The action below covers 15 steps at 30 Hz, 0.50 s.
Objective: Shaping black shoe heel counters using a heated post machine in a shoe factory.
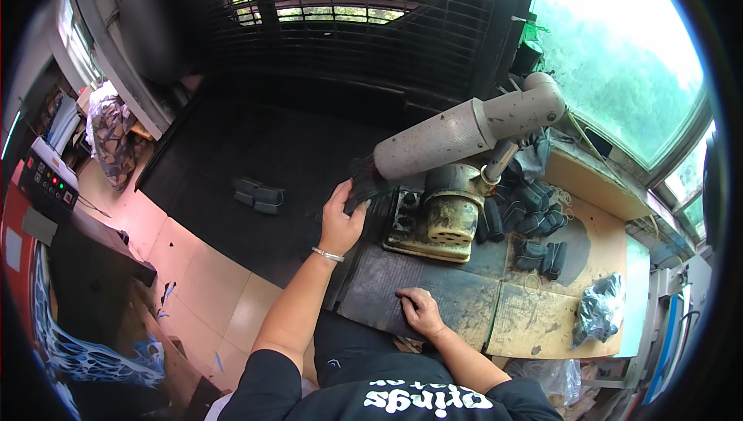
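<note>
My left hand [343, 218] is raised, its fingers closed around a dark, soft-looking black piece [362, 181]. The piece is at the end of a thick grey cylinder [433, 138] on a jointed machine arm; its kind is hard to make out against the black behind it. Below the cylinder stands the machine's worn, cream-coloured round housing [453, 212] on a grimy base plate. My right hand [422, 313] rests on the dark-stained cardboard [418, 278] in front of the machine. It holds nothing, its fingers loosely apart.
Small black padded pieces, bundled, lie on the black surface [259, 196] to the left. More black bundles [534, 216] are heaped right of the machine, with pale rubber bands nearby. A clear plastic bag [600, 309] sits at the right. A control box [50, 177] with lit buttons stands far left.
</note>
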Tool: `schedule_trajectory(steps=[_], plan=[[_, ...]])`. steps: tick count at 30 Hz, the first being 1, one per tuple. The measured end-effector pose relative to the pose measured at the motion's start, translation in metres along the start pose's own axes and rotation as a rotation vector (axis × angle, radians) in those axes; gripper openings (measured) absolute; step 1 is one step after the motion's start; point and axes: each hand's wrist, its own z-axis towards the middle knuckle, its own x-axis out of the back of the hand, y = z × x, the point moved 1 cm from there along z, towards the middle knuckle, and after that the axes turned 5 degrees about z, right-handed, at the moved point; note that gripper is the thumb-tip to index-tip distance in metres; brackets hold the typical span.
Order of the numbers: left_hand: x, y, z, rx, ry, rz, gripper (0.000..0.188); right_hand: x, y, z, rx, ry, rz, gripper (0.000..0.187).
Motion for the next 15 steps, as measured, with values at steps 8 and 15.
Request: schedule_trajectory(steps=[8,15], plan=[[-0.031,-0.016,0.014,-0.035,0.014,0.049,0.046,-0.003,-0.001,0.000,-0.001,0.001,0.006,0.018],[-0.013,0.004,0.014,0.013,0.033,0.056,0.047,0.000,0.002,-0.001,-0.007,-0.008,0.006,0.019]])
